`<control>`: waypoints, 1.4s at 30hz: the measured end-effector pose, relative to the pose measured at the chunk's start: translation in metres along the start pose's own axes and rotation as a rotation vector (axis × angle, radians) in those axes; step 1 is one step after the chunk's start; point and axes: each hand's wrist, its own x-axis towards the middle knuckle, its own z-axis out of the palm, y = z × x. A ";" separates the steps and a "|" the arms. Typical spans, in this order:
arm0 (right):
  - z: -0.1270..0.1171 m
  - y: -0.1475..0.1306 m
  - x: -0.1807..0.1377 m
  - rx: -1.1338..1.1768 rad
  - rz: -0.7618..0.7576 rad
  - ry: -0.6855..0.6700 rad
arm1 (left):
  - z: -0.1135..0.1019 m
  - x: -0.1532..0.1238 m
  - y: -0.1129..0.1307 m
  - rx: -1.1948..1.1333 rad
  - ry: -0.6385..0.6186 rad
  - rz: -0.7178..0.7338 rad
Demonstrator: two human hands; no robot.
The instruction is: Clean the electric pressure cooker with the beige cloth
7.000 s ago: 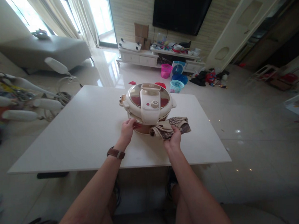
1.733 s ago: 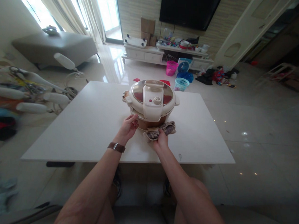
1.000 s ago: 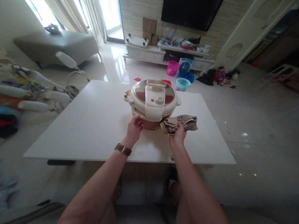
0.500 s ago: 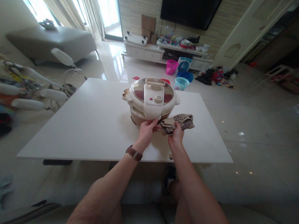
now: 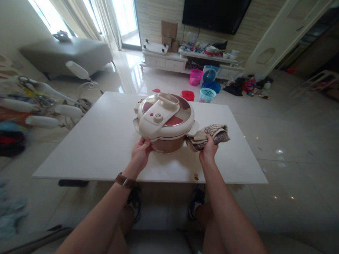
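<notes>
- The pressure cooker [image 5: 165,121] sits mid-table, its lid bar running near-left to far-right.
- The left hand [image 5: 140,153] grips its near rim; the right hand [image 5: 208,149] clenches a patterned cloth [image 5: 214,133] against its right side.
- White table [image 5: 103,144], glossy tiled floor [image 5: 269,131].

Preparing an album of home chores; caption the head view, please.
Left hand grips the pressure cooker by its front rim on a white table; right hand holds a patterned cloth at its side.
</notes>
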 end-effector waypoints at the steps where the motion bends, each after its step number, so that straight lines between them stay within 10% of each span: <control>1: 0.000 0.000 -0.002 0.008 0.019 -0.040 | -0.010 0.003 0.007 -0.015 0.026 0.019; 10: 0.007 0.019 -0.056 -0.027 0.194 -0.515 | -0.025 0.009 0.004 0.201 0.522 0.337; 21: 0.014 0.019 -0.068 0.021 0.283 -0.403 | 0.000 -0.004 -0.012 0.217 0.325 0.382; 33: 0.008 0.030 -0.095 0.041 0.104 -0.167 | 0.021 0.069 -0.025 0.220 0.089 0.328; 42: 0.010 0.029 -0.071 0.035 0.054 -0.239 | 0.038 0.050 -0.044 0.286 0.177 0.240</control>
